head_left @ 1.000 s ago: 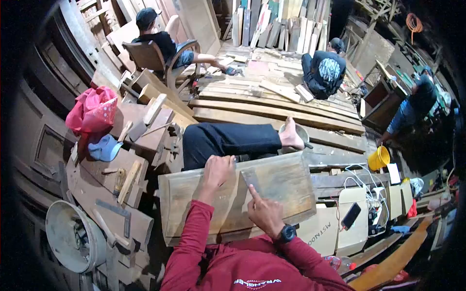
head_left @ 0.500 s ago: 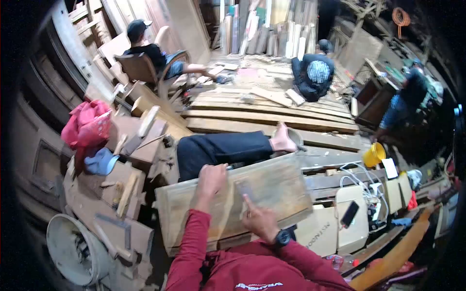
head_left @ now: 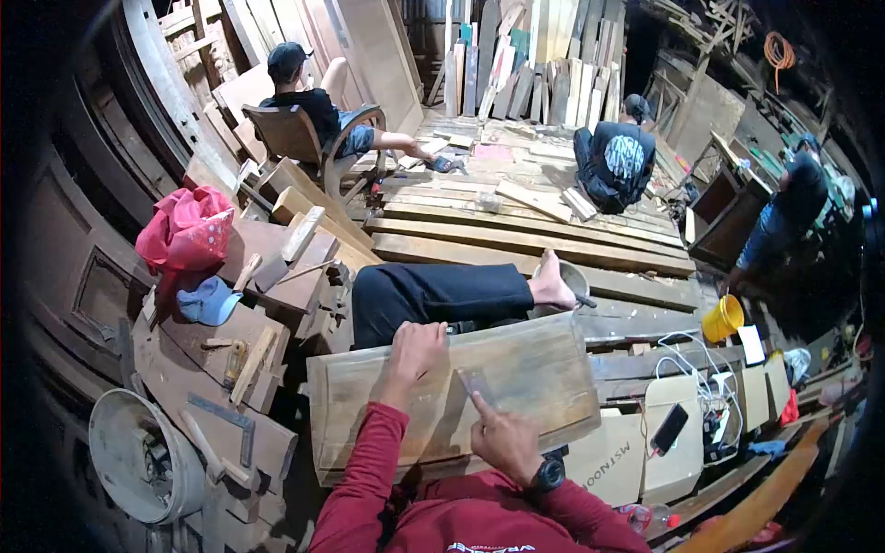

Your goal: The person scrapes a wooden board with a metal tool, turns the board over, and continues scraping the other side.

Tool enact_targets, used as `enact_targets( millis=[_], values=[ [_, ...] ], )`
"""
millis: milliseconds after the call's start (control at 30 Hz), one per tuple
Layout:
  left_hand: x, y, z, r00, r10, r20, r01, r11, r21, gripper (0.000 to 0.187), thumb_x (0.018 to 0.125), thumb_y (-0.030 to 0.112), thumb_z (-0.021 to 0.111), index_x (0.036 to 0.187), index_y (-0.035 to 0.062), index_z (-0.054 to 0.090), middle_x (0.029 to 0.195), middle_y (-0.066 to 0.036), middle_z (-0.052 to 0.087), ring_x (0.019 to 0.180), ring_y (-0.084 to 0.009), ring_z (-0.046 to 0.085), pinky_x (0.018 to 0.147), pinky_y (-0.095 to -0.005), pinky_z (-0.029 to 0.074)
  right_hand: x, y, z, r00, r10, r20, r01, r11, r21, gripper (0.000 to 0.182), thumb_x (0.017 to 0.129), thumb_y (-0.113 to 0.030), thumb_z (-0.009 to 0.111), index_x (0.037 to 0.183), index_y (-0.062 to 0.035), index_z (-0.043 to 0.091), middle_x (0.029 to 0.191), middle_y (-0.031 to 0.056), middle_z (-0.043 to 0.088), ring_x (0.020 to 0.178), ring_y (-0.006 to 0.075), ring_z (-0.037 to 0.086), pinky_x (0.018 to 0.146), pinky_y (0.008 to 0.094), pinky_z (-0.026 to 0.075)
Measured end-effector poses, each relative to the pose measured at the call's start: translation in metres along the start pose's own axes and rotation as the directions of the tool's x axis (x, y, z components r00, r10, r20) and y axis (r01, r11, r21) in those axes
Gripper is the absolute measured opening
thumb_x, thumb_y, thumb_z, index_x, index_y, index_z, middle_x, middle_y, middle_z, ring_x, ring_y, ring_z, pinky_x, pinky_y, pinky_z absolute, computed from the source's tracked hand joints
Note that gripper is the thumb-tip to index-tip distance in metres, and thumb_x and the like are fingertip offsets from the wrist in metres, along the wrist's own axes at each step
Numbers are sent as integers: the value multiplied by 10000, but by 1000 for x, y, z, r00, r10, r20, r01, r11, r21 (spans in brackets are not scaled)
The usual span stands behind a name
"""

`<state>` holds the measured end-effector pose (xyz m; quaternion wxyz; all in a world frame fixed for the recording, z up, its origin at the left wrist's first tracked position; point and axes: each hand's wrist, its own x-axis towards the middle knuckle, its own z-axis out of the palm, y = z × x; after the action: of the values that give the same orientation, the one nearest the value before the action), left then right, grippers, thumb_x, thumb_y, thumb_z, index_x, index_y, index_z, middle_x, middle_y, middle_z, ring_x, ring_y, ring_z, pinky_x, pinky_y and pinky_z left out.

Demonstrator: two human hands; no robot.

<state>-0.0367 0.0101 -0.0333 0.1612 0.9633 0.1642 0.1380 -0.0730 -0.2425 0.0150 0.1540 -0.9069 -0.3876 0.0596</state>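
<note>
A wooden panel (head_left: 544, 378) with a bevelled border lies tilted across my lap. At its far edge, my left hand (head_left: 419, 357) is closed, fingers curled over the rim; the fingertips are hidden. A small dark end shows beside those knuckles, too little to name. My right hand (head_left: 509, 445), with a black watch at the wrist, holds a flat scraper (head_left: 474, 381) against the panel's face. The index finger stretches along the blade and the other fingers are folded under. Pale, patchy marks cover the wood around the blade.
Left are a bucket (head_left: 103, 452), a metal square (head_left: 241, 431), a blue cap (head_left: 208, 302) and a pink bag (head_left: 187, 226). Right are a yellow bucket (head_left: 723, 318), a phone (head_left: 667, 429) on cardboard and white cables. Three people are further back among planks.
The whole view has shifted, so the scene sits slightly lower and further right. My right hand and the scraper have slid a little nearer to me on the panel. My left hand keeps its place.
</note>
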Motion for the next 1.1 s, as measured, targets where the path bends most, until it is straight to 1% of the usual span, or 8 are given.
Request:
enact_targets(
  millis=[167,300,333,467,567,733,967,1100],
  values=[
    [-2,2,0,1000,10,-18,-10,999,35,460,1037,341,468,819,38,738,810,-226,707,773,-402,686,822,-495,507,6,4,34,980,-37,-195,33,999,-25,519,854,-218,598,1367,-155,648,606,165,659,517,340,656,496,473,514],
    [0,9,-11,999,-11,31,11,1000,6,454,1027,328,483,831,15,745,813,-233,709,774,-413,686,829,-507,512,13,-4,-3,996,9,-92,-13,999,-37,503,865,-217,585,1361,-177,654,604,165,655,511,350,650,494,485,516],
    [0,10,-11,1000,8,12,-8,1000,-30,461,1027,327,482,821,9,744,810,-234,708,779,-413,689,822,-505,517,10,1,6,992,14,-129,-8,999,46,505,853,-223,591,1352,-202,663,580,163,644,492,351,639,489,485,512],
    [0,5,-4,1000,-1,9,1,1000,-27,459,1035,330,472,821,29,744,783,-230,703,760,-409,685,815,-510,508,13,-1,9,987,28,-160,-25,999,20,522,847,-224,603,1367,-216,651,594,174,650,496,346,643,489,470,514],
    [2,5,-4,1000,-12,12,12,1000,0,473,1036,353,482,808,22,733,793,-235,694,769,-427,683,774,-515,527,8,3,25,989,3,-148,-17,995,-94,519,854,-226,602,1371,-218,646,607,169,657,504,348,647,493,477,512],
    [-4,5,-5,1000,-3,-7,3,1000,-17,464,1039,335,478,821,26,746,780,-236,702,750,-409,685,809,-508,508,3,0,-11,996,40,-76,-41,999,-17,531,872,-265,597,1402,-247,619,595,146,654,484,323,643,475,472,512],
    [4,7,-7,1000,-11,6,11,1000,1,455,1038,328,481,807,30,736,773,-238,698,747,-411,683,802,-504,510,22,14,30,972,4,-237,10,998,57,494,875,-215,634,1369,-227,645,622,134,662,500,334,633,485,462,497],
    [-6,4,-3,1000,-5,7,5,1000,-10,450,1039,331,486,810,28,728,769,-238,690,749,-416,678,775,-512,513,8,4,-7,990,40,-136,-39,999,8,504,875,-219,632,1379,-214,637,607,157,649,512,337,640,507,481,506]
  ],
)
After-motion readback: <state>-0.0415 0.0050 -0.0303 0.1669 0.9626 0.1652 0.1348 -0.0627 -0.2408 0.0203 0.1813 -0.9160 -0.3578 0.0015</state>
